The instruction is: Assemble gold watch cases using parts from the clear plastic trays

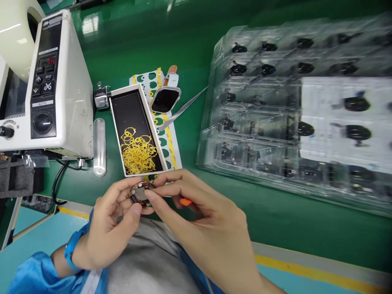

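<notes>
My left hand [112,226] is closed around a small round watch module [140,193] with a metal face, held at the table's near edge. My right hand [196,220] reaches over from the right, its fingertips pinching onto the same module. An orange object [185,201] peeks out under my right fingers; I cannot tell what it is. Just beyond the hands lies an open black box [128,106] with several yellow film rings [137,153] in it.
A white tape dispenser machine [58,85] stands at the left. A smartwatch [165,99] and metal tweezers [183,109] lie on a sheet of sticker backing [167,141]. Stacked clear plastic trays [260,134] with dark parts fill the right. A clear tube [99,147] lies by the machine.
</notes>
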Action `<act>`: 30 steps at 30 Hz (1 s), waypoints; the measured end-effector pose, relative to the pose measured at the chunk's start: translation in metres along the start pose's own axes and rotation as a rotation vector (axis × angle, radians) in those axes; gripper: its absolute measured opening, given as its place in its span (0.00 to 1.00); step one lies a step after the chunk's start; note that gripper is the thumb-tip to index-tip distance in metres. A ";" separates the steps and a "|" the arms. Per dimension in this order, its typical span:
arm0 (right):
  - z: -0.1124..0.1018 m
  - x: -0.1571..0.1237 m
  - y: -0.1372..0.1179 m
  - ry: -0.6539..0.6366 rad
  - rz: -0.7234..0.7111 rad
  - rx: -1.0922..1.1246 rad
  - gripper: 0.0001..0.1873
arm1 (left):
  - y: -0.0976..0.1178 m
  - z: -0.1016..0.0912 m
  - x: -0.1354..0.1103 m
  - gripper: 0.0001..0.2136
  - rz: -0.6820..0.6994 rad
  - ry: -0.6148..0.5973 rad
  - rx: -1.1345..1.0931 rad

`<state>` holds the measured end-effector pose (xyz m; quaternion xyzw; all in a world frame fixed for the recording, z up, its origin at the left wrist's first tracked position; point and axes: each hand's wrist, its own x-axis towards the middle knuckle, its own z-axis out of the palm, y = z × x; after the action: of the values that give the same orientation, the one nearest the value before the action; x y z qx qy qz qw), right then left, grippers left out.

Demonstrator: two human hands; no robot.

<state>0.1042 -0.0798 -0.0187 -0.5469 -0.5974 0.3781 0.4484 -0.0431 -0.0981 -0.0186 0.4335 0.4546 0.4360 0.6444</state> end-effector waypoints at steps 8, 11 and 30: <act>0.006 -0.002 0.002 0.040 -0.091 -0.078 0.08 | 0.002 0.013 0.009 0.07 0.000 0.149 -0.122; 0.008 -0.003 0.005 0.068 -0.139 -0.115 0.08 | -0.001 0.014 0.011 0.07 0.012 0.181 -0.126; 0.003 0.009 0.003 0.000 -0.239 -0.201 0.06 | 0.002 0.018 0.020 0.09 0.023 0.274 -0.198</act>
<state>0.1027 -0.0707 -0.0218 -0.5140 -0.6932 0.2601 0.4331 -0.0216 -0.0815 -0.0169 0.3096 0.4882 0.5409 0.6110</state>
